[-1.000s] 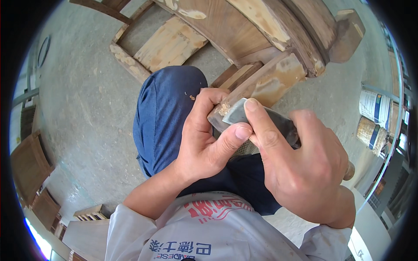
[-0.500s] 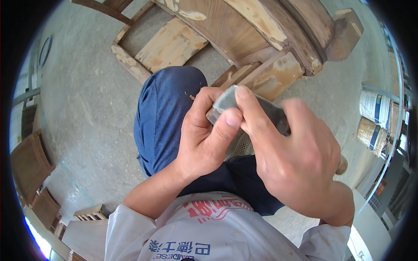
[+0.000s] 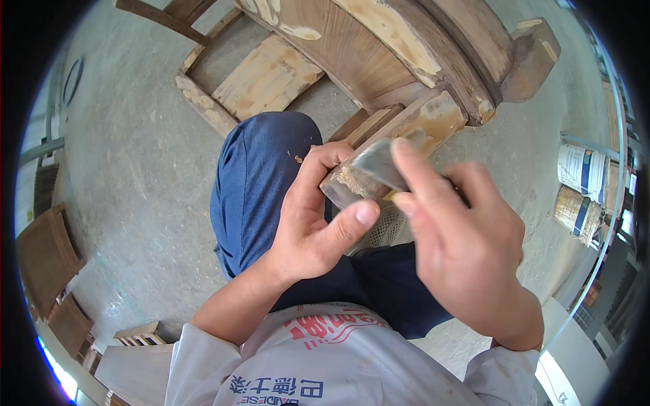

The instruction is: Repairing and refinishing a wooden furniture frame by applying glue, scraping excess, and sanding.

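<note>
My left hand [image 3: 318, 227] is closed round the near end of a pale-patched wooden bar [image 3: 423, 122] that runs from the furniture toward me; its end has a rough, crumbly light patch [image 3: 352, 183]. My right hand [image 3: 460, 250] grips a flat grey metal blade [image 3: 376, 162], blurred by motion, with the index finger laid along it; the blade is over the bar's end, and I cannot tell whether it touches. My left knee [image 3: 264, 155] in blue trousers is just left of the bar.
A large wooden furniture frame [image 3: 379, 61] with filler patches fills the upper middle, with a loose-looking panel [image 3: 267, 74]. Buckets [image 3: 581, 169] stand at the right, wooden chairs or panels [image 3: 51, 250] at the left on the concrete floor [image 3: 135, 149]. A dark hoop [image 3: 73, 80] lies upper left.
The blade and my right hand first went up and left, then back right, uncovering the bar's end. My left thumb has moved down off the blade's edge, and the bar shifted slightly.
</note>
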Motion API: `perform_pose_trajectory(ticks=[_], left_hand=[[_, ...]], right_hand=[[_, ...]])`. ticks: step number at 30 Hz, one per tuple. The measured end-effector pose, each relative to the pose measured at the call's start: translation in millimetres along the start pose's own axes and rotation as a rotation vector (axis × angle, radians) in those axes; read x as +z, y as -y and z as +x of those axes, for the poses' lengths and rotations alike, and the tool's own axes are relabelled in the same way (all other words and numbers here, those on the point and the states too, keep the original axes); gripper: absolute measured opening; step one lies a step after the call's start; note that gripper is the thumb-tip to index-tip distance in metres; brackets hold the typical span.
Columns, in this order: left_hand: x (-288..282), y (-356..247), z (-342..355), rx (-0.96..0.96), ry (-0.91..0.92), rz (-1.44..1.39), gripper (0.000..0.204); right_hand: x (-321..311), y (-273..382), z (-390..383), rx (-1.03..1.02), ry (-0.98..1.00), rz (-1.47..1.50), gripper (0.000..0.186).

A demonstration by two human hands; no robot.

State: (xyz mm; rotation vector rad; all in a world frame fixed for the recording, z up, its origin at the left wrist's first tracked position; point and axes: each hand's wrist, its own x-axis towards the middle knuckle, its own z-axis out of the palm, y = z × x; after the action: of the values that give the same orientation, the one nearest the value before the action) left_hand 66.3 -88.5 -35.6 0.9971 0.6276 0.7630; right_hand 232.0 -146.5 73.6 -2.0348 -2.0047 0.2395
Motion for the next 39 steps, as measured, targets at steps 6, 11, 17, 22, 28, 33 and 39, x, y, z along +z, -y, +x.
perform_pose_trajectory(ticks=[6, 11, 17, 22, 28, 33, 39], left_hand=[[-3, -30, 12, -0.324, -0.105, -0.002, 0.035], [3, -18, 6, -0.272, -0.153, -0.172, 0.042], [17, -6, -4, 0.009, -0.095, -0.127, 0.055], [15, 14, -41, 0.332, -0.402, 0.109, 0.059], [27, -28, -75, -0.257, 0.02, -0.186, 0.026], [42, -28, -70, -0.243, -0.158, -0.554, 0.013], [66, -25, -64, -0.26, -0.108, -0.846, 0.009]], right_hand=[[2, -14, -29, 0.25, 0.038, 0.657, 0.033], [2, -2, -43, 0.595, 0.15, 1.212, 0.021], [2, -11, -29, 0.537, 0.272, 1.03, 0.016], [-5, -17, -25, 0.504, 0.308, 1.112, 0.015], [-13, -20, -44, 0.35, 0.651, 1.057, 0.015], [-20, -25, -52, 0.872, 0.573, 1.713, 0.017], [24, 5, -64, 0.051, -0.235, 1.049, 0.029]])
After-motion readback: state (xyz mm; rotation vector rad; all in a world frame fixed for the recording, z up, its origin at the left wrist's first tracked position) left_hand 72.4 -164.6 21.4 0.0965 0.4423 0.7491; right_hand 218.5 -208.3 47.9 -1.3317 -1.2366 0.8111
